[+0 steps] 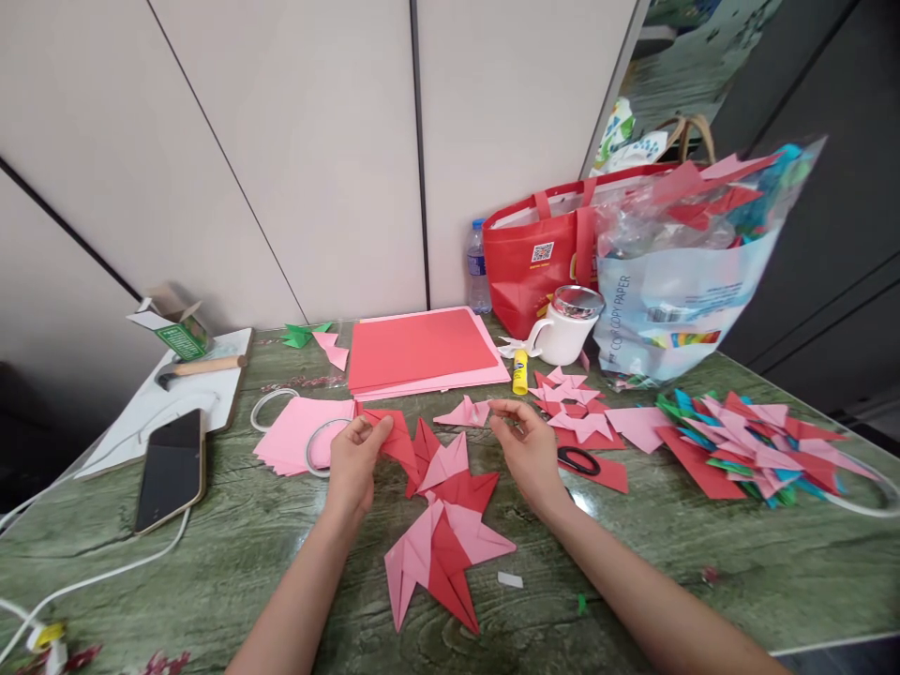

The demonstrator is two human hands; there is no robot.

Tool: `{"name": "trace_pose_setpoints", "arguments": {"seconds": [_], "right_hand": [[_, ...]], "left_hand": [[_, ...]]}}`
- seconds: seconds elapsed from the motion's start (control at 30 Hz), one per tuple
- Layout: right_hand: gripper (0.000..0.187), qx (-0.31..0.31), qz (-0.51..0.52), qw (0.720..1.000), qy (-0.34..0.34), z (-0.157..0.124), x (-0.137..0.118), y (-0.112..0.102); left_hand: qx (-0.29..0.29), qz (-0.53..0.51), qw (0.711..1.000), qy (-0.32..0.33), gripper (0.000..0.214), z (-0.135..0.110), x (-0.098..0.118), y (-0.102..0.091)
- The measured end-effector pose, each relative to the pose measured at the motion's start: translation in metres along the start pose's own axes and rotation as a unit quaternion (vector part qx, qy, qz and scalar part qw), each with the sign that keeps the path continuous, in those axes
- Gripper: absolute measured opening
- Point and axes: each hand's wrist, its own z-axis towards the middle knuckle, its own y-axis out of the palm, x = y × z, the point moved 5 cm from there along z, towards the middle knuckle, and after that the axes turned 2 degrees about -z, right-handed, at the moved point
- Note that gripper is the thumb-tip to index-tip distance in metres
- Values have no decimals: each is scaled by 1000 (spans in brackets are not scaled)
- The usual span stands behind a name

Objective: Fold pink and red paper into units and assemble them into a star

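Note:
Between the thumb and fingers of my left hand (355, 459) is a red folded paper piece (397, 441). My right hand (524, 445) has its fingers pinched at the right end of a pink folded paper piece (460, 413). Below and between my hands lies a pink and red folded paper star (446, 553), its points joined in alternating colours. A stack of pink paper sheets (299, 431) lies to the left of my left hand, with a white ring (320, 455) on it. Black-handled scissors (578, 459) rest right of my right hand, partly covered by red paper.
Behind my hands are stacked red and pink sheets (422, 352), a yellow glue stick (519, 372) and a white mug (569, 328). A finished-looking paper ring (566, 394) and a mixed paper pile (759, 441) lie right. A phone (170, 473) and hammer (203, 367) are left.

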Motion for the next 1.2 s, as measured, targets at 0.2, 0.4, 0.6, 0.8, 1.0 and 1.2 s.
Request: {"name": "trace_pose_setpoints", "arguments": {"seconds": [0.2, 0.4, 0.6, 0.8, 1.0, 1.2], "right_hand": [[20, -46, -219, 960, -165, 3, -3, 3], [37, -136, -324, 911, -216, 7, 14, 18], [29, -138, -362, 896, -218, 13, 29, 19], [23, -113, -305, 921, -215, 15, 23, 13], [22, -81, -256, 942, -202, 12, 11, 9], [21, -86, -248, 947, -185, 9, 13, 10]], "left_hand": [[5, 38, 999, 10, 50, 1, 1, -4], [-40, 96, 995, -1, 42, 3, 11, -3], [-26, 131, 991, -5, 40, -1, 21, -22], [-60, 164, 984, -23, 34, -10, 0, -40], [-39, 193, 980, -3, 24, -5, -11, -42], [-20, 192, 981, 10, 19, 3, -10, -44]]}}
